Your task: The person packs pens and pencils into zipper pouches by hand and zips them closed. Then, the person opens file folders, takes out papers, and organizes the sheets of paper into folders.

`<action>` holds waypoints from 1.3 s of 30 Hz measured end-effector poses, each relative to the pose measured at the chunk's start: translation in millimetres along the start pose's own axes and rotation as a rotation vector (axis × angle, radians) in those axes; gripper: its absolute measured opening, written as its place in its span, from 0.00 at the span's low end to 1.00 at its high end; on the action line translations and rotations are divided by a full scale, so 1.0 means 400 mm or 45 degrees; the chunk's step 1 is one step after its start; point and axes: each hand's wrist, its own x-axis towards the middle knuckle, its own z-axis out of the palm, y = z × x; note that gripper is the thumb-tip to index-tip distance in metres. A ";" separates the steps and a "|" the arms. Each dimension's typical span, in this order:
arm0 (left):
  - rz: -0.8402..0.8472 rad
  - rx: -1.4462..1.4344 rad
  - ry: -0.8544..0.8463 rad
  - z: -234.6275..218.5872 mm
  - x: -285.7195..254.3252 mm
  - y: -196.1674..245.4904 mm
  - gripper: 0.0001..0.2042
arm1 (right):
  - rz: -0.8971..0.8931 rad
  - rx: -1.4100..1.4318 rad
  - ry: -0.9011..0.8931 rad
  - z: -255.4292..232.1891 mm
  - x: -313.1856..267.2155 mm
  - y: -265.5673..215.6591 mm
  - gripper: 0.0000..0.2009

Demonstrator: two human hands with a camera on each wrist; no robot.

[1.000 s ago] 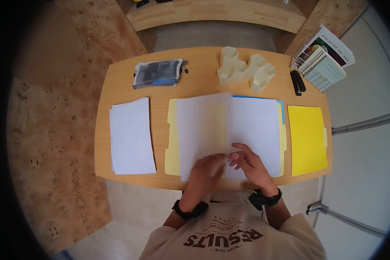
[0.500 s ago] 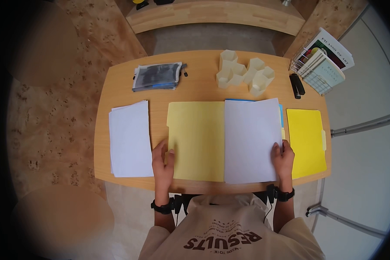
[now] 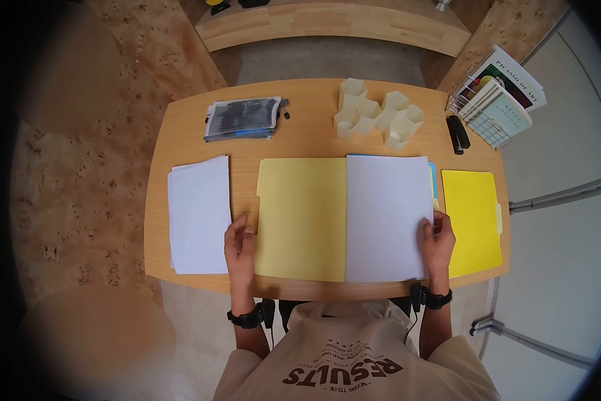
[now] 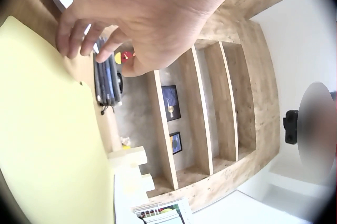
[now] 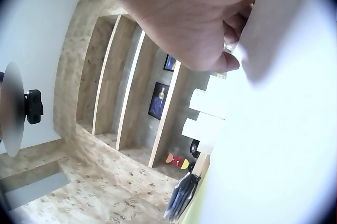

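Observation:
A pale yellow file folder lies open in the middle of the table, with white paper on its right half. My right hand holds the paper's right edge, thumb on top and fingers curled at the side. In the right wrist view the white paper rises close beside the fingers, and its edge hides some fingertips. Just off the folder's left edge is my left hand, fingers loosely bent and nothing held. The left wrist view shows this hand beside the yellow folder.
White sheets lie at left, a bright yellow folder at right. Behind are a stack of dark pouches, cream hexagonal holders, a black stapler and a book rack. Blue shows under the paper.
The sheet over the folder's left half has moved onto the right half. My hands parted to the two sides; the left then slid slightly outward. The paper's raised top corner has come down.

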 end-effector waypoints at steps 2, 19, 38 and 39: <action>-0.144 -0.072 0.048 -0.004 0.002 0.027 0.18 | 0.027 0.027 0.045 -0.001 -0.001 0.004 0.15; -0.305 -0.860 -0.287 -0.053 0.029 0.098 0.22 | 0.093 -0.214 0.023 0.006 0.016 0.048 0.19; -0.352 -0.951 -0.688 0.113 -0.096 -0.005 0.27 | 0.103 -0.044 -0.030 -0.006 0.036 0.057 0.13; -0.397 -0.717 -0.653 0.112 -0.105 -0.014 0.25 | 0.118 -0.055 -0.050 -0.004 0.039 0.067 0.13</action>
